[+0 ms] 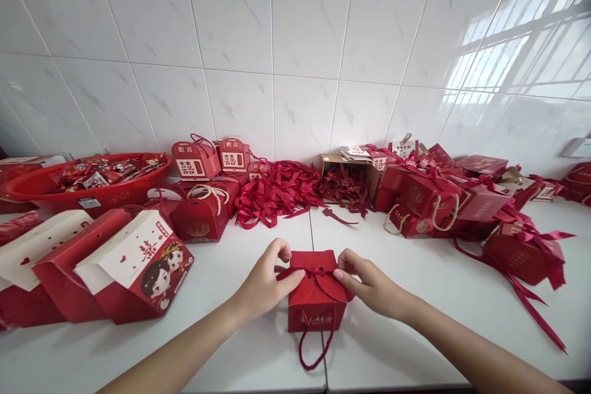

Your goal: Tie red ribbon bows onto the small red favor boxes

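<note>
A small red gift box point(316, 303) stands upright on the white table before me, its flaps folded over on top. A dark red ribbon point(318, 271) runs across the lid and is crossed or knotted at the middle. My left hand point(265, 277) pinches the ribbon at the box's left side, thumb over the lid. On the right side, my right hand point(364, 280) grips the ribbon's other part between thumb and fingers. A twisted cord handle point(316, 364) hangs down the box's front onto the table.
Open gift boxes point(133, 258) line the left, near a red basin point(111, 191) of wrapped sweets. Loose ribbons point(281, 191) lie in a heap at the back, beside a cardboard box point(330, 166) of small red pieces. Ribboned boxes point(425, 197) are piled at right against the tiled wall.
</note>
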`<state>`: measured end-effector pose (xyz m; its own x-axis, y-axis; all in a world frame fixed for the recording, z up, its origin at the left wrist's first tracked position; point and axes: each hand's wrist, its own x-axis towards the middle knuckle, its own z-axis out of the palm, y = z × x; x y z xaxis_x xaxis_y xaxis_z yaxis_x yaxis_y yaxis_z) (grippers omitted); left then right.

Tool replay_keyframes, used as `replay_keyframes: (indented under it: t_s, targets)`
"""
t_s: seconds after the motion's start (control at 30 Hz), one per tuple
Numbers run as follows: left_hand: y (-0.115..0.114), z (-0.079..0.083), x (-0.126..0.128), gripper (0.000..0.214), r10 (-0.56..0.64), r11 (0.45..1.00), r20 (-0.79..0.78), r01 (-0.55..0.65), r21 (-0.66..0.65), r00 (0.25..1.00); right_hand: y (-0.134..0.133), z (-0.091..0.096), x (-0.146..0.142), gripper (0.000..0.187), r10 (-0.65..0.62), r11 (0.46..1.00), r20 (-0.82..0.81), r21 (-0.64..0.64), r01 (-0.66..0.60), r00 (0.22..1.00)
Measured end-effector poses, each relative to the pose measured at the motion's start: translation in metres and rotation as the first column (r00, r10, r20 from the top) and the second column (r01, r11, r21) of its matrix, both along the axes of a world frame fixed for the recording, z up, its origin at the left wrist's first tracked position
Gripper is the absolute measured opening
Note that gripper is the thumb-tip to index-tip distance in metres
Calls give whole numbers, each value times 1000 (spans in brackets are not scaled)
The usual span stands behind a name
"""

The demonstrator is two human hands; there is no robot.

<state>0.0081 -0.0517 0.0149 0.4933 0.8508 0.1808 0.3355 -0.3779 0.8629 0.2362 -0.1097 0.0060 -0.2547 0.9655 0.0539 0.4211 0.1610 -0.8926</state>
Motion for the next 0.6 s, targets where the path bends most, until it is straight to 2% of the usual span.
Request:
replay_keyframes:
  t_s: [0.07,0.17,0.23,0.3,0.33,0.37,0.43,0.5,0.6]
  targets:
    - [1,-5,0,20,-6,998,36,8,-70,999,4,-3,0,40,22,987,-141,-154,-44,990]
    - [1,-4,-1,25,-16,982,67,28,-186,998,9,1,4,45,25,938,-183,-337,-86,983]
    - [1,1,-1,26,-54,938,50,68,-341,997,10,7,8,48,52,924,-140,-369,-101,989]
    - [2,8,-2,27,-112,871,29,112,-477,993,10,14,11,50,107,936,-93,-327,-132,990]
    - [3,11,-3,28,-138,855,24,131,-502,990,10,17,13,50,131,943,-78,-297,-149,988]
    - [4,14,-4,31,-158,857,16,146,-494,987,10,19,14,49,142,951,-69,-269,-155,988]
    - [5,17,-8,37,-165,904,-32,139,-406,986,10,23,17,46,125,961,-56,-242,-135,991]
    - [5,17,-12,44,-115,954,-136,72,-290,984,8,24,20,45,92,966,-41,-238,-99,995]
    - [2,17,-19,47,3,991,-278,-41,-130,961,5,24,22,46,84,967,-15,-240,-86,996]
